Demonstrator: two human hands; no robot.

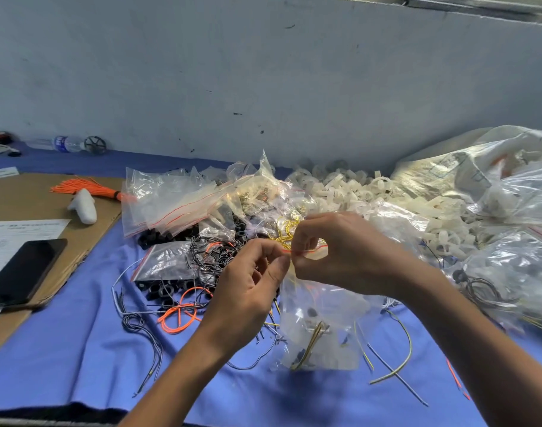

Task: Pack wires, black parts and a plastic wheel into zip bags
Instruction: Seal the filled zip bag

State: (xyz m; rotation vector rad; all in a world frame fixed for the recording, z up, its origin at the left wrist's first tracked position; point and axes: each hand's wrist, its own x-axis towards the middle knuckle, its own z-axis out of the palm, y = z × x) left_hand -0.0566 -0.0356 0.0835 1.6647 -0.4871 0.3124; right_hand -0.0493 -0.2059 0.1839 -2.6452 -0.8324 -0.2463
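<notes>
Above the tabletop, the bag is pinched at its zip by left hand and right hand; end-to-end pressing is advised.

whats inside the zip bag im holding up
Through the clear zip bag, pinched at its top by the left hand and right hand, yellowish wires and a small dark piece show low down. Glare and creases hide anything else inside.
</notes>
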